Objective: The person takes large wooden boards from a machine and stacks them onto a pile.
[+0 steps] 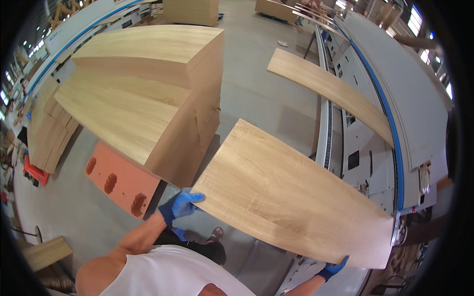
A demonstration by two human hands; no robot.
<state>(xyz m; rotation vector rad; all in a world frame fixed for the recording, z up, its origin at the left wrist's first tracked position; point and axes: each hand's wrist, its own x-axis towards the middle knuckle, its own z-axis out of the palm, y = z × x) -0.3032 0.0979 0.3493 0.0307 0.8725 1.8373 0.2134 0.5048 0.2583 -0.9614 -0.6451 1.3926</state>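
Note:
A wide wood-grain board lies level in front of me, its right end against the edge of a long machine. My left hand, in a blue glove, grips the board's near left corner with the thumb on top. Farther right, my right hand, also gloved in blue, holds the near long edge, its fingers partly over the top face and the rest hidden below. To the left of the board stands a tall stack of similar boards, with a higher step at its far side.
The long grey machine with a blue strip runs along the right. A narrower board sticks out from it. An orange slotted base stands beside the stack. More board piles are at left, and another stack is farther back.

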